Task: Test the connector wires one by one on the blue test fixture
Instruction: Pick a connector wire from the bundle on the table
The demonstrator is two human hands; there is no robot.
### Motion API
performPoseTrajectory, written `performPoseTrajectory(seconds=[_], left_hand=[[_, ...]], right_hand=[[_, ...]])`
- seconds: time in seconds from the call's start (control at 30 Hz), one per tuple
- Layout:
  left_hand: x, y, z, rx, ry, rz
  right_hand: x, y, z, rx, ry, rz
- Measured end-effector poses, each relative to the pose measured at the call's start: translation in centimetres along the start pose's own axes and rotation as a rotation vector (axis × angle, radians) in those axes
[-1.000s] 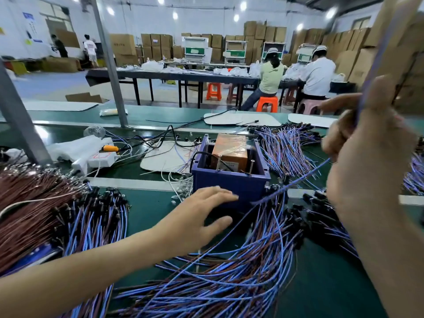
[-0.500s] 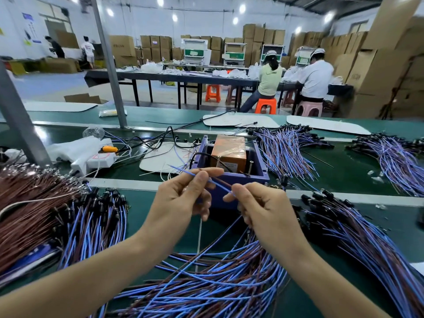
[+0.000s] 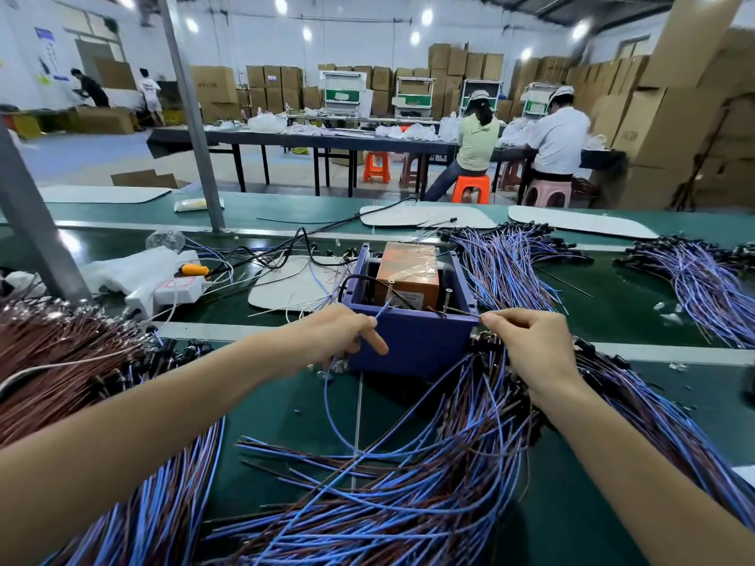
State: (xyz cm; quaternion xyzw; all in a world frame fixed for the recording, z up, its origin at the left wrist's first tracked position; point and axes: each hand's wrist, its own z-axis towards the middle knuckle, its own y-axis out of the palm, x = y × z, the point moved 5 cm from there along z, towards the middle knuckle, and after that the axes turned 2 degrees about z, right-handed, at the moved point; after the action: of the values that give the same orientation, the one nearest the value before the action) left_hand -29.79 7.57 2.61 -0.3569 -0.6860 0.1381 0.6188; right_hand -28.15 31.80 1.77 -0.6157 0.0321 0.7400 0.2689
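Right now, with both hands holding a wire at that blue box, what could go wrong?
1. The blue wire pinched by the left hand seems to loop down into the loose wire pile; pulling may drag and tangle neighbours.
2. The right hand pinches a thin end near the upright screws on the blue test fixture; a slip could give poor contact and a false result.

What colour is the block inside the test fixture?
The block is orange, best seen in the head view.
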Motion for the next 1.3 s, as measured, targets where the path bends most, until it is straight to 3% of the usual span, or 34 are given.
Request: performPoseTrajectory(seconds=[0.47,1.3], left_hand=[[-1.1,-1.4,2.5,0.154,0.076,0.050],[-1.9,-1.6,2.5,0.161,0.088,-0.003]], right_hand=[[0.5,0.3,0.4,0.014,0.007,0.074],[0.7,0.3,0.4,-0.004,0.010,0.102]])
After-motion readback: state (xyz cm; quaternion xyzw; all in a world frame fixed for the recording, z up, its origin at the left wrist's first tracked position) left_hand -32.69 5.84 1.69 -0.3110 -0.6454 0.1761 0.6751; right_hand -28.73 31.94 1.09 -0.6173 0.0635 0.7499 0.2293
